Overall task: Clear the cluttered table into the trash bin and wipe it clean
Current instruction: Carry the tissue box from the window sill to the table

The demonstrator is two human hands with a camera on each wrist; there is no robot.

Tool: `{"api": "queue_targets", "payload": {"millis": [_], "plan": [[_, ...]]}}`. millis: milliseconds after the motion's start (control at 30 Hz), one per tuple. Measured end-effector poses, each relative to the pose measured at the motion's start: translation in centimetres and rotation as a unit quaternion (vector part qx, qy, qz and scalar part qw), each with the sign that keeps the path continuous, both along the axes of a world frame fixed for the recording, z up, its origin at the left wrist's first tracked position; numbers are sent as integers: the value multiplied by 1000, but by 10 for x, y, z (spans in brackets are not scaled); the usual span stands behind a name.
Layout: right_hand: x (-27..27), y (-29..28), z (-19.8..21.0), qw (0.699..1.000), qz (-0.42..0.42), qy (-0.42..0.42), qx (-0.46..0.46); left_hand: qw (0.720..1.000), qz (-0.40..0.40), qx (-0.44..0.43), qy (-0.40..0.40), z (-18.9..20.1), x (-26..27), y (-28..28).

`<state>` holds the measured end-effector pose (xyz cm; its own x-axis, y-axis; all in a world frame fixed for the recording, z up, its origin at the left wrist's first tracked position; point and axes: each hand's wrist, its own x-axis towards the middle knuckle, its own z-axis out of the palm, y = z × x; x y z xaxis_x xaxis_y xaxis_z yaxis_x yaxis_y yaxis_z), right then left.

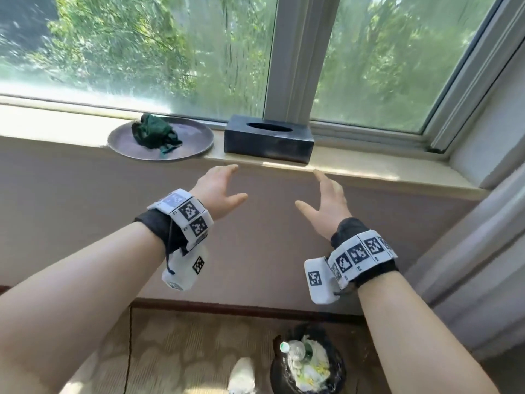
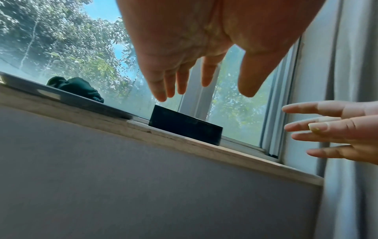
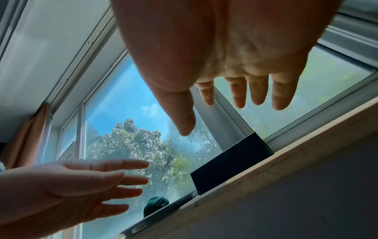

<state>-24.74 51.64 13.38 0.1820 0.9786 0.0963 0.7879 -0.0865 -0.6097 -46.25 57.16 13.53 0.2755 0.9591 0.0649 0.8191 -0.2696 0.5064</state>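
Now we reach both hands, left hand [image 1: 220, 189] and right hand [image 1: 326, 206], fingers spread and empty, toward the black tissue box [image 1: 268, 137] at twelve o'clock on the windowsill [image 1: 369, 169]. Trash bin [image 1: 308, 362] sits full at six o'clock; wiping seems next, needing tissue.

Strong daylight enters through the window [image 1: 159, 52]; glare washes out its lower left pane, and bright patches fall along the windowsill [image 1: 355, 169]. Wall below the sill sits in even shade; in both wrist views the near palms are backlit, dim and soft, glass hazy. Wide-angle bending tilts the frame lines toward the edges; foliage at top left of the head view is smeared.
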Motion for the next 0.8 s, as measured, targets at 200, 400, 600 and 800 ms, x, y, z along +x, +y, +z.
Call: {"api": "queue_targets", "payload": {"millis": [200,400,600,800], "plan": [[17,132,8,999,-21,42,27,999,53,0,-3,11,10,120],[36,220,8,997,-39,62,12,997,71,-18,1,17,17,209],[49,246,2,994,-54,91,-8,994,59,-96,0,18,19,244],[62,252,0,992,-60,97,-53,991,29,-133,-2,17,25,261]]}}
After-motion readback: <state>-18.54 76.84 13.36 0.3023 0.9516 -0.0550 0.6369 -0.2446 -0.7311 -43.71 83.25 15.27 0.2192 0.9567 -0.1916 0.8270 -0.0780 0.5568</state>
